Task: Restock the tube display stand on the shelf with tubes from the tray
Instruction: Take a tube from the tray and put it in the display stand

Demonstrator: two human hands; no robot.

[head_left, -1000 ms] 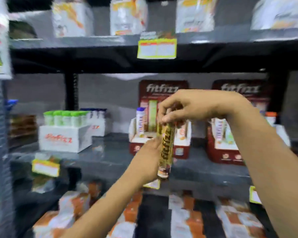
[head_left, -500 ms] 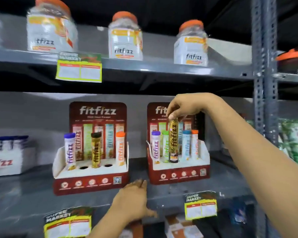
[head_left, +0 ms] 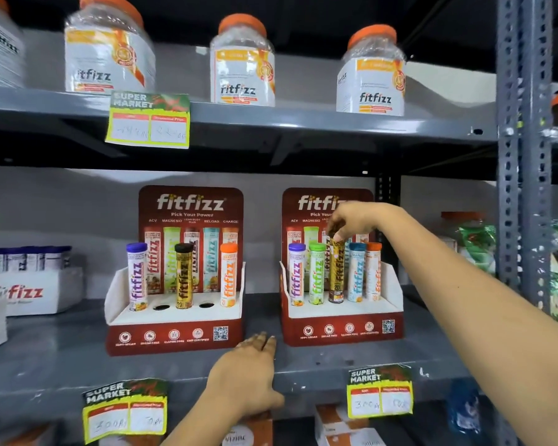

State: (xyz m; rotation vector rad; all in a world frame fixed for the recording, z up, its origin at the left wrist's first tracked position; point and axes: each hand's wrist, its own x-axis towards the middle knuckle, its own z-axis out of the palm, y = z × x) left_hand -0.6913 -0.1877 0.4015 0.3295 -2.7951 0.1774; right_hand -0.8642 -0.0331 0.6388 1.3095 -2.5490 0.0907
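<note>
Two red display stands sit on the middle shelf. The right stand (head_left: 342, 329) holds purple, green, blue and orange tubes, with a gold-and-black tube (head_left: 337, 272) upright in its middle slot. My right hand (head_left: 356, 220) pinches the cap of that gold tube from above. The left stand (head_left: 174, 336) holds a purple tube (head_left: 137, 278), a gold tube (head_left: 183, 278) and an orange tube (head_left: 228, 275), with two open holes between them. My left hand (head_left: 248, 375) rests flat on the shelf edge between the stands, holding nothing. No tray is in view.
Jars with orange lids (head_left: 242, 62) line the upper shelf. A white box of tubes (head_left: 33, 291) stands at the left. A grey perforated upright (head_left: 522, 149) rises at the right, with green packets (head_left: 477, 243) behind it. Price tags (head_left: 380, 391) hang off the shelf edge.
The view swung to the right stand. My right hand carried the gold tube there and lowered it into the middle slot. My left hand let go of the tube and dropped to the shelf edge.
</note>
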